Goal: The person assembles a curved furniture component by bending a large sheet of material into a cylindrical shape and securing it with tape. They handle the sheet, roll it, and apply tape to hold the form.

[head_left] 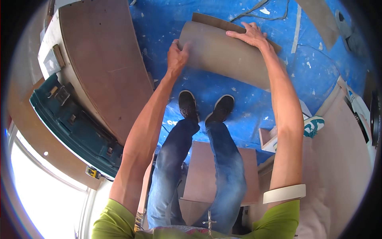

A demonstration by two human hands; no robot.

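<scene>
A roll of brown paper [227, 55] lies slantwise on the blue floor sheet beyond my feet, its loose edge standing up along the far side. My left hand [177, 57] grips the roll's left end, with the thumb on the near face and the fingertips partly hidden by the end. Across the upper right part, my right hand [251, 36] rests with its thumb and fingers spread over the loose edge. A tape roll [285, 194] in pale cream circles my right upper arm like a bracelet.
At left stand a brown-topped board [103, 63] and a dark green tool case [75, 119], with a yellow tape measure [93, 172] near it. A pinkish board [199, 171] is beneath my legs. A green-and-white shoe [313, 126] is at right; a dark cable [258, 12] lies at the far side.
</scene>
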